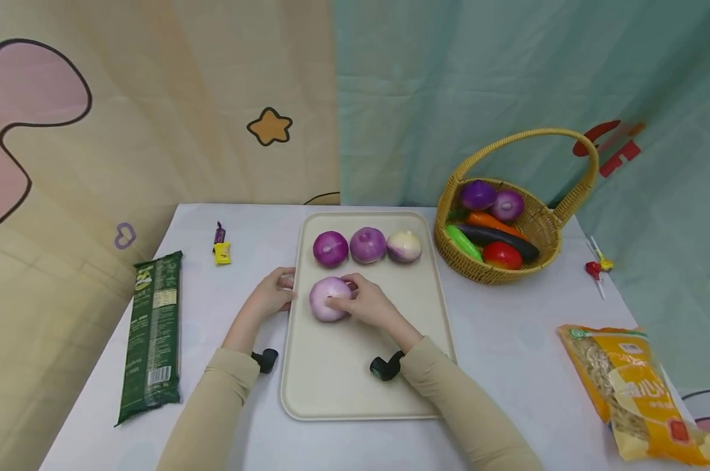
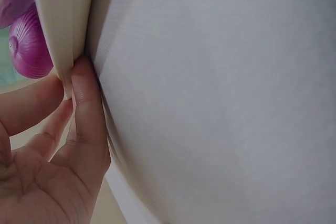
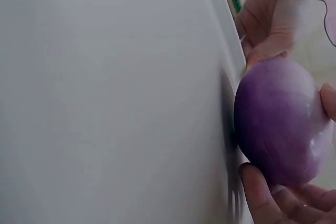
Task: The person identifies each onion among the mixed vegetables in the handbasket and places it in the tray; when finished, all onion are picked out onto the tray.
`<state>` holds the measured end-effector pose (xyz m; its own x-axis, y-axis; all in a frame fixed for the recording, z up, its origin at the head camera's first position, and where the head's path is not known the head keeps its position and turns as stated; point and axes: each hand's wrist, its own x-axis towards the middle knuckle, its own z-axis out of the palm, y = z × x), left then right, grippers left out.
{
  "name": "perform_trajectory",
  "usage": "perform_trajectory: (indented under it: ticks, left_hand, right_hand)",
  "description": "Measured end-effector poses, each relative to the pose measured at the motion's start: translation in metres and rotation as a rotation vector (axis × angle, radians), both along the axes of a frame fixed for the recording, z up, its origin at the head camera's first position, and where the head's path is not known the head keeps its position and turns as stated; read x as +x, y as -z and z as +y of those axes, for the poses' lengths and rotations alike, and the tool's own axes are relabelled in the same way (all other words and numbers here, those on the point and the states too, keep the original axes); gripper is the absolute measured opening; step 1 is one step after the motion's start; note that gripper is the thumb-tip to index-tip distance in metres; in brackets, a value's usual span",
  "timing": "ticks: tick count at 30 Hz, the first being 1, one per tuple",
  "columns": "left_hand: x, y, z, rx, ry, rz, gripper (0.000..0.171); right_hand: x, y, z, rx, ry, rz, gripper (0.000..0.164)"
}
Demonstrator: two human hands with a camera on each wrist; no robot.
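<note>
A pale tray [image 1: 331, 373] lies on the table, its left rim pinched between the thumb and fingers of my left hand [image 1: 270, 292]. In the left wrist view, one finger [image 2: 86, 82] is against the outer side of the rim. My right hand [image 1: 372, 302] grips a light purple onion [image 1: 321, 302] at the tray's left middle. From the right wrist view, that onion [image 3: 281, 121] is close to the tray surface; whether it touches cannot be told. Behind it on the tray sit a dark purple onion [image 1: 331, 249], a lighter purple onion [image 1: 368, 245] and a whitish onion [image 1: 405, 246] in a row.
A wicker basket [image 1: 478, 269] with onions, a carrot, an eggplant, a tomato and a green vegetable stands at the back right. At the right lie lollipops [image 1: 593, 269] and a yellow bag [image 1: 637, 392]. A green packet [image 1: 153, 333] and small candies [image 1: 221, 252] are on the left.
</note>
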<state>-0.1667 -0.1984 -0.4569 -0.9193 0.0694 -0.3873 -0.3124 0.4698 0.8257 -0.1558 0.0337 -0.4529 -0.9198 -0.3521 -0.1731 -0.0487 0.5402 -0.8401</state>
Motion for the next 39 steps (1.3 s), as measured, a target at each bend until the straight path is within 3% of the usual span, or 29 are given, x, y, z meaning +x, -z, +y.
perform_trajectory:
  ticks: [7, 13, 20, 24, 30, 35, 39]
  left_hand:
    - [0.002, -0.001, -0.003, -0.029, -0.010, 0.004, 0.061]
    - [0.002, -0.001, -0.003, -0.021, -0.009, 0.015, 0.061]
    - [0.004, -0.002, -0.002, -0.023, -0.008, 0.010, 0.061]
    - [0.004, -0.002, -0.002, -0.019, -0.006, 0.017, 0.061]
    - [0.005, -0.004, 0.000, 0.002, 0.017, 0.035, 0.060]
    - [0.001, -0.001, -0.002, 0.014, 0.005, 0.027, 0.061]
    - [0.000, 0.003, -0.002, 0.018, -0.005, 0.008, 0.063]
  right_hand:
    - [0.003, 0.000, -0.001, 0.008, -0.093, -0.033, 0.072]
    - [0.000, -0.003, 0.010, -0.016, -0.116, -0.068, 0.086]
    - [-0.010, -0.023, 0.054, -0.058, -0.098, -0.001, 0.071]
    - [-0.025, -0.047, 0.096, -0.087, 0.032, 0.100, 0.053]
    - [-0.058, -0.072, 0.165, -0.043, 0.348, 0.271, 0.046]
    - [-0.090, -0.078, 0.198, 0.033, 0.560, 0.259, 0.076]
    - [-0.111, -0.073, 0.209, 0.074, 0.603, 0.174, 0.097]
